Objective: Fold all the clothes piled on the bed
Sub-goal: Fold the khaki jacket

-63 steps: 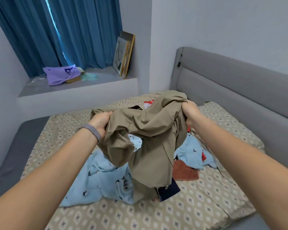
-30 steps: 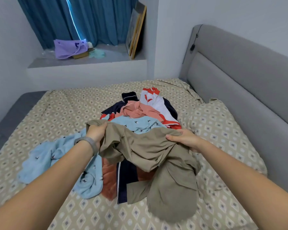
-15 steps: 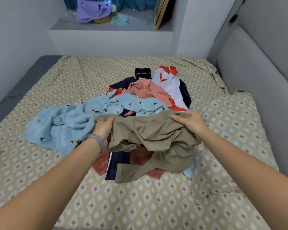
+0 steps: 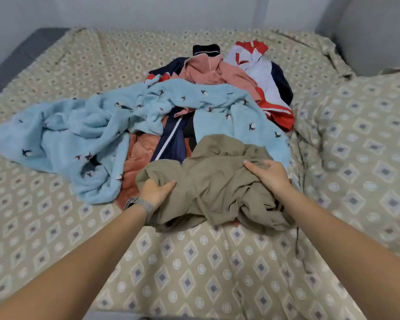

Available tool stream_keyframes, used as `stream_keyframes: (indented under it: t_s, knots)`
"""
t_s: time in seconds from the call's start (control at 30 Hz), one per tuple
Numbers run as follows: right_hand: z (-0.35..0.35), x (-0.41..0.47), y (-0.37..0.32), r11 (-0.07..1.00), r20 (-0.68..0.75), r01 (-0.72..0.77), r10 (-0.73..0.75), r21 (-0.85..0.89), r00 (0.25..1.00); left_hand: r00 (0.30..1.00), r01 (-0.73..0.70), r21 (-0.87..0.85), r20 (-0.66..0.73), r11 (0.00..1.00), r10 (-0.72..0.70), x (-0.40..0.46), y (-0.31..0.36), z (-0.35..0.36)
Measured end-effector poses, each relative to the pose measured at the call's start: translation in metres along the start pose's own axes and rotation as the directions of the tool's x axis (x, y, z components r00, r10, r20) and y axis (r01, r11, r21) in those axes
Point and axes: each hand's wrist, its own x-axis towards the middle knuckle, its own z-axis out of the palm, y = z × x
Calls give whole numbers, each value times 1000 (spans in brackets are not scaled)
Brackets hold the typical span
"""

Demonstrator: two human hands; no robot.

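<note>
A crumpled khaki garment (image 4: pixel 217 181) lies on the bed at the near edge of the clothes pile. My left hand (image 4: pixel 154 192) grips its left side, thumb over the cloth. My right hand (image 4: pixel 269 175) holds its right side with fingers curled into the fabric. Behind it spreads a light blue fleece garment with small bird prints (image 4: pixel 83 132). Further back lie a pink garment (image 4: pixel 208 70), a navy piece with a white stripe (image 4: pixel 171 142), a rust-coloured cloth (image 4: pixel 136 155) and a white, red and navy top (image 4: pixel 263 82).
The bed is covered by a beige diamond-patterned sheet (image 4: pixel 194 262). A matching pillow (image 4: pixel 360 146) lies at the right, against the grey headboard (image 4: pixel 379 31). A grey mattress edge (image 4: pixel 16 58) shows at far left, below a white wall.
Both hands have lowered the khaki garment from mid-air down onto the bed, nearer to me. The view has tilted down; window ledge and curtains have left the frame.
</note>
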Motion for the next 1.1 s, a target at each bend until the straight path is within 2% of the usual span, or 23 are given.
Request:
stream_keyframes:
  t_s: [0.13,0.23,0.33,0.4,0.5,0.57,0.63,0.7,0.77,0.87,0.93,1.0,1.1]
  knots:
    - [38,10,74,999,-10,-18,17,-41,1000,999,47,117,-7,992,-46,29,-87,34]
    - [56,18,105,997,-102,24,-32,-78,994,996,89,284,-3,955,-92,47,-141,48]
    - [66,24,119,987,-164,108,-127,-120,978,996,86,422,-25,903,-83,52,-169,60]
    - [67,19,123,974,-140,122,-149,-190,979,998,60,473,-29,879,-53,44,-171,67]
    - [63,1,121,957,-7,90,-95,-276,995,998,46,375,13,926,-55,26,-170,64]
    - [54,-18,112,962,162,103,-63,-253,985,998,39,360,26,932,-52,16,-169,57]
    - [46,-36,106,928,356,196,-74,-318,931,997,55,386,20,921,-69,5,-165,48]
    - [42,-49,110,823,451,315,-81,-473,889,997,65,404,15,913,-77,-7,-159,40]
    - [41,-64,114,751,425,355,-111,-556,898,998,61,389,6,919,-69,-21,-149,34]
    - [42,-92,108,678,223,358,-282,-642,933,1000,-14,299,22,954,8,-46,-117,29]
    - [47,-117,95,612,157,414,-429,-674,890,997,-68,178,35,982,63,-65,-86,28]
    - [58,-140,85,619,226,496,-464,-609,856,992,-81,36,104,996,76,-89,-59,25]
    - [78,-161,78,675,342,540,-419,-503,841,954,-155,-87,244,984,172,-127,-26,20]
